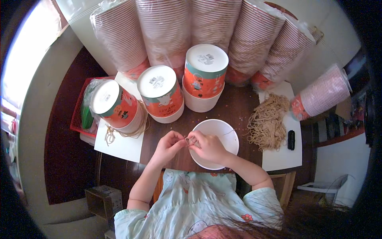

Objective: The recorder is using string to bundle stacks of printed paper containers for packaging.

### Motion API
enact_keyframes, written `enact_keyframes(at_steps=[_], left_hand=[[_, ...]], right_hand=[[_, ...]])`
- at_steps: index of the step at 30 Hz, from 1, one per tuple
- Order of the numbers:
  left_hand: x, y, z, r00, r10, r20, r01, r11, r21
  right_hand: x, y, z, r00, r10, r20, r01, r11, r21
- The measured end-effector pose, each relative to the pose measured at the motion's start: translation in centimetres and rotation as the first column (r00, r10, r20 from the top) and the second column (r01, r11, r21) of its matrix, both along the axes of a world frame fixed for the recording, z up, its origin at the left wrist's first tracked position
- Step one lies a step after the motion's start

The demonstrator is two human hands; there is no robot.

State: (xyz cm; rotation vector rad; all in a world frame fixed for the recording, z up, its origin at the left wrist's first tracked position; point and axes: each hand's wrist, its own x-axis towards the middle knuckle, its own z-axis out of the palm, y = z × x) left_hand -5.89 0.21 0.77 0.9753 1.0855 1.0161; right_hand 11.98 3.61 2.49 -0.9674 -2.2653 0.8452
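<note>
My left hand [170,146] and my right hand [210,149] meet in front of me, fingertips pinched close together. A short piece of beige cord [193,141] shows between the fingers; its finer detail is too small to make out. Beneath my right hand stands a white paper bucket [234,148], its open mouth facing up. A thin dark strand crosses its inside near the right rim. To the right lies a loose heap of beige cords [269,121].
Upside-down stacks of orange-and-green paper buckets stand left [116,104], left of centre [161,93] and behind centre [205,73]. Several tall plastic-wrapped stacks [163,32] line the back. A black object [291,140] lies on white board [278,159] at right. A red basket [79,115] sits left.
</note>
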Motion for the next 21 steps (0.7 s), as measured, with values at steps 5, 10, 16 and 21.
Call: enact_keyframes(at_steps=[5, 10, 16, 21], left_hand=[[-0.2, -1.7, -0.5, 0.871, 0.194, -0.451, -0.051, 0.949, 0.311], [0.8, -3.0, -1.3, 0.705, 0.342, -0.622, 0.044, 0.854, 0.519], [1.7, -3.0, -2.1, 0.616, 0.426, -0.663, 0.049, 0.819, 0.572], [1.7, -2.7, -2.0, 0.599, 0.459, -0.656, 0.029, 0.806, 0.591]], right_hand=[[0.2, 0.4, 0.4, 0.999, -0.029, -0.029, 0.02, 0.962, -0.272], [0.2, 0.5, -0.2, 0.991, -0.04, -0.13, 0.002, 0.961, -0.276], [0.2, 0.6, -0.1, 0.992, -0.005, -0.13, -0.036, 0.949, -0.312], [0.1, 0.6, -0.3, 0.99, -0.012, -0.14, -0.036, 0.942, -0.334]])
